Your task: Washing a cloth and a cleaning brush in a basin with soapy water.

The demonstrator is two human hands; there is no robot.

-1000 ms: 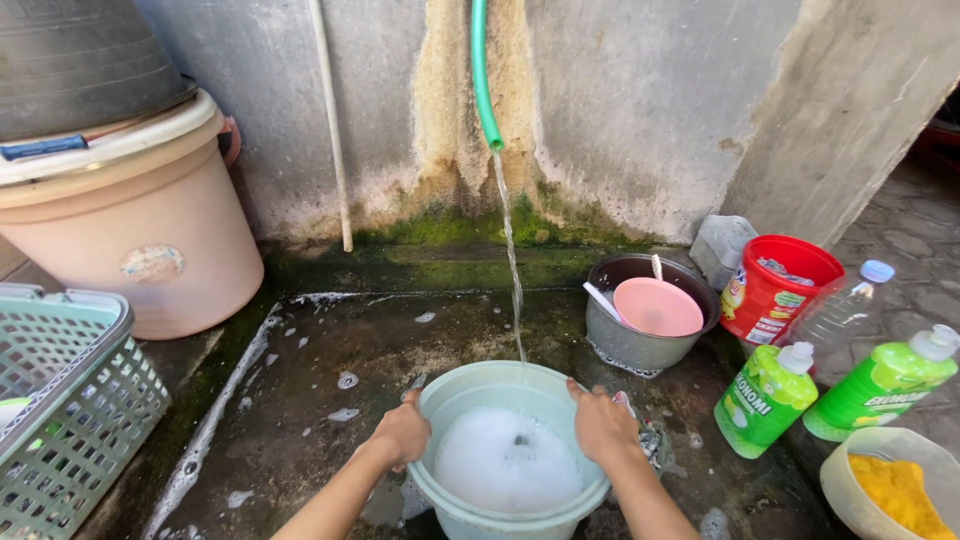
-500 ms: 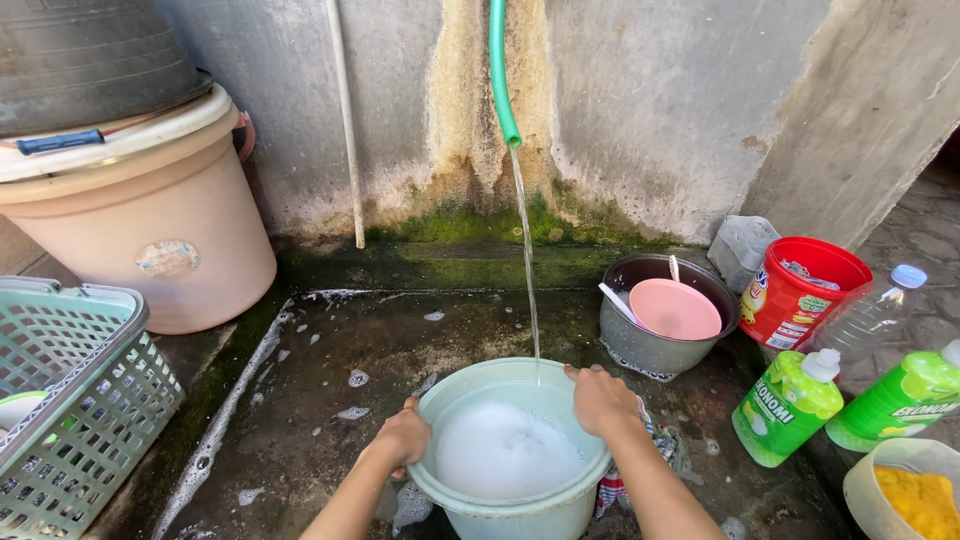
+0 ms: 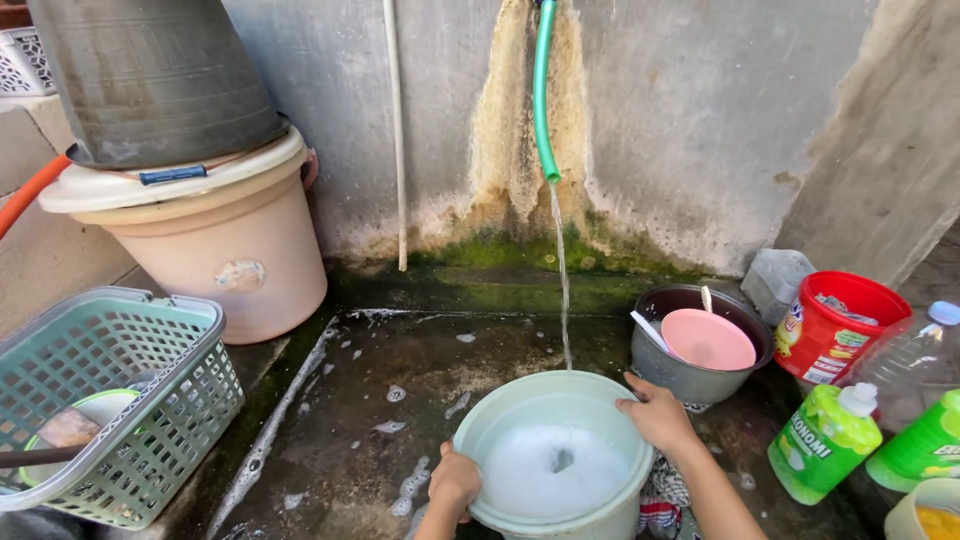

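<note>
Far left: dark grey tub (image 3: 150, 80) stacked on lidded beige bucket (image 3: 215, 240). Near left: green mesh basket (image 3: 110, 400). Near centre on wet concrete floor (image 3: 380, 400): pale green basin (image 3: 520, 400) of foamy water, under stream from green hose (image 3: 542, 90). Left hand (image 3: 455, 482) clamped on basin's near-left rim, right hand (image 3: 658, 415) clamped on its right rim. Right of basin: grey pot (image 3: 680, 375) with pink plate (image 3: 708, 340). Far right: red round tub (image 3: 835, 325), printed label. Near right: two green squeeze bottles (image 3: 825, 445), white caps, labels facing out.
</note>
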